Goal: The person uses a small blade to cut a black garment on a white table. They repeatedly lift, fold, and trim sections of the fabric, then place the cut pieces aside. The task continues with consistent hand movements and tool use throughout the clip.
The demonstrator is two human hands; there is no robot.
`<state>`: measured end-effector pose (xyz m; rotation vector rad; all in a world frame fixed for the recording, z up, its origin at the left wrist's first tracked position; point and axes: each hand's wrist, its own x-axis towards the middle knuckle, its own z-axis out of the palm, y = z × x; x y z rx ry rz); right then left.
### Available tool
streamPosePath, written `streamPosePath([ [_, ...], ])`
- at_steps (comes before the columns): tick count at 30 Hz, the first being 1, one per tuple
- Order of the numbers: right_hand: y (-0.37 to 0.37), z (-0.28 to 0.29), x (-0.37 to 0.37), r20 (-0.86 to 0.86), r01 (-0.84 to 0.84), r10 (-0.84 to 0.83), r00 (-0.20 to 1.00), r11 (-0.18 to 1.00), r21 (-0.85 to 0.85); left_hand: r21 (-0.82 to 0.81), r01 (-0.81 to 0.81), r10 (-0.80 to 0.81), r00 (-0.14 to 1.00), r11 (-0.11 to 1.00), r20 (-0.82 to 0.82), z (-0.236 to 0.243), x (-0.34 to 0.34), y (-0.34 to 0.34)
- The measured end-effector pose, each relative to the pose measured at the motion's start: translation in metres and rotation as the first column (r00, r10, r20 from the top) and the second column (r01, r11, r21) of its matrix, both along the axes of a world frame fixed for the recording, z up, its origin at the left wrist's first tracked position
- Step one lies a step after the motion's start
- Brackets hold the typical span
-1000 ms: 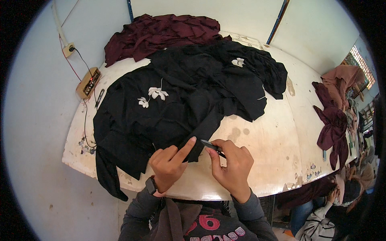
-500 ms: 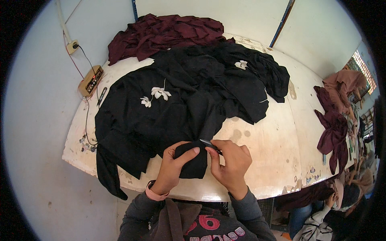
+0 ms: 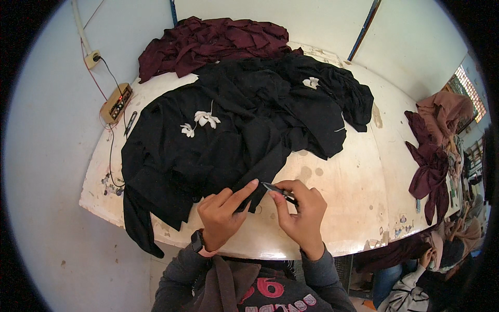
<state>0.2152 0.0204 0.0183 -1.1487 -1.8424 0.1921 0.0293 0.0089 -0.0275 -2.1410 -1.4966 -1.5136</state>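
A black garment (image 3: 171, 156) with white flower embroidery (image 3: 207, 119) lies crumpled across the table. At its near edge my left hand (image 3: 221, 214) grips the black cloth, the index finger stretched along it and its back turned up. My right hand (image 3: 304, 210) is closed round a small pair of thread snips (image 3: 280, 191) with dark handles and metal blades. The blade tips point left and lie close to my left index fingertip, at the cloth. Whether the blades touch a thread is too small to tell.
Behind the garment lies a heap of maroon cloth (image 3: 213, 44) on the pale table (image 3: 353, 192). A wired box (image 3: 116, 103) and a slim cutter (image 3: 131, 124) are at the left. More maroon cloth (image 3: 430, 179) hangs at the right, near another person's sleeve (image 3: 408, 294).
My left hand has rolled over, from thumb up to back up, and the flap of cloth it held out has dropped. The snips have shifted slightly in my right hand, showing more.
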Motion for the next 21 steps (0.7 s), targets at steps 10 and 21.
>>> streamPosePath([
  [10,-0.006,0.000,0.004,0.070,0.024,-0.025,0.997,1.000,0.007,0.079,-0.039,0.045,0.996,0.996,-0.076,0.000,0.001,-0.003],
  [21,-0.027,0.008,0.120,-0.488,0.311,-0.200,0.850,0.937,0.158,-0.011,-0.050,0.049,0.994,0.999,-0.101,0.019,-0.021,0.008],
])
